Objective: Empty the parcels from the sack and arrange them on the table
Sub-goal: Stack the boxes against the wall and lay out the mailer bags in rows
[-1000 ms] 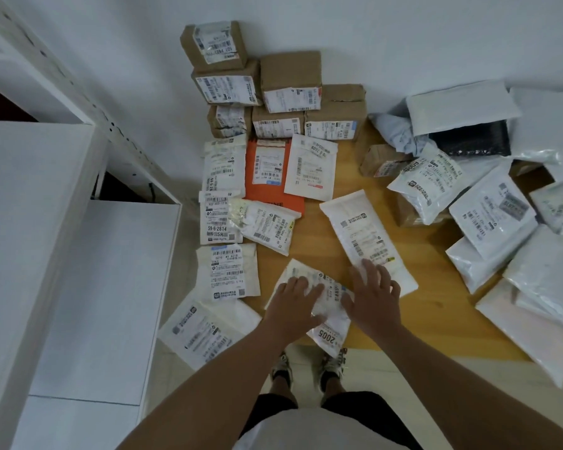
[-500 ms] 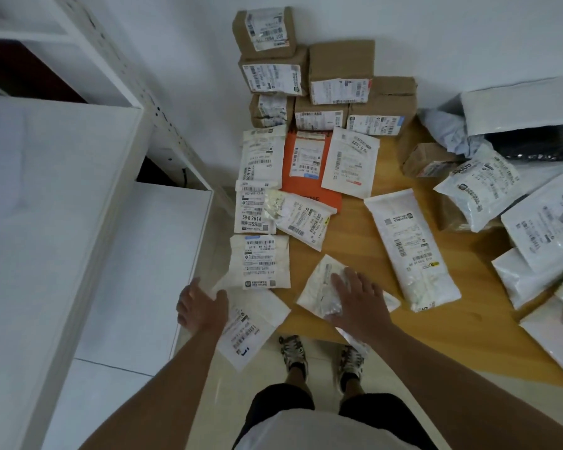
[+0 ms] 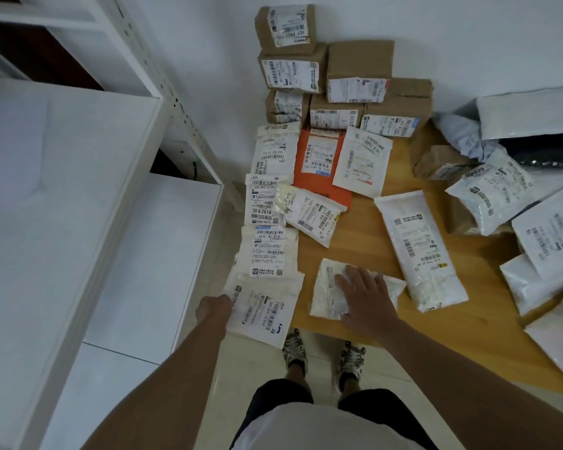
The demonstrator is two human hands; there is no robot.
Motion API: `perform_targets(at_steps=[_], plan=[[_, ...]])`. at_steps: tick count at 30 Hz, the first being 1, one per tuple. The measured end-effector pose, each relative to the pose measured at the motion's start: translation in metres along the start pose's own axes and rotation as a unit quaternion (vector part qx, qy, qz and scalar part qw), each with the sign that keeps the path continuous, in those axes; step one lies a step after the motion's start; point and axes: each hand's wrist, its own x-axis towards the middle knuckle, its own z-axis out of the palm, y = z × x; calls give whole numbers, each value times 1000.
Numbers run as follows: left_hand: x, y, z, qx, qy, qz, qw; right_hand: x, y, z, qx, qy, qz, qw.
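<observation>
The white shelf (image 3: 62, 206) is standing left of the table (image 3: 364, 241), apart from the work.

The left hand (image 3: 213, 308) is gripping the left edge of the corner mailer (image 3: 264, 308), fingers curled on that edge. This mailer is overhanging the near-left table corner, so the hand is probably squaring it under the column above. That column is running along the table's left edge, each mailer lying label-up so the barcodes are facing the reader. One label (image 3: 264, 203) is reading "59-6-2614", with "502-602-12-811" above. The next one down (image 3: 268, 251) is reading "501E-#1 A218", though the small print is too blurred to confirm.

The cartons (image 3: 338, 73) are sitting stacked against the wall, labels turned forward; the top one is showing "507 P802". An orange mailer (image 3: 319, 157) is lying in front of them, partly covered by neighbours.

The right hand (image 3: 364, 298) is pressing flat, fingers straight and spread, on a small mailer (image 3: 330, 290) near the front edge, likely flattening or sliding it into line. Its label is not readable.

The long mailer (image 3: 418, 251) is lying just beside it, at a slant.

The unsorted heap (image 3: 517, 228) is piling up at the right, overlapping and not yet arranged. No sack can be clearly identified.
</observation>
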Motion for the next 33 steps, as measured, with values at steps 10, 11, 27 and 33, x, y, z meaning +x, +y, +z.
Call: perform_targets(at_steps=[10, 11, 27, 33], plan=[[-22, 37, 8, 70, 77, 155, 982, -19, -1, 6, 60, 90, 41, 993], [-25, 41, 12, 77, 59, 201, 975, -19, -1, 8, 81, 66, 82, 991], [-104, 56, 53, 212, -29, 495, 842, -5, 16, 6, 144, -7, 12, 990], [-126, 41, 93, 330, -165, 352, 860, -5, 23, 19, 199, 46, -26, 979]])
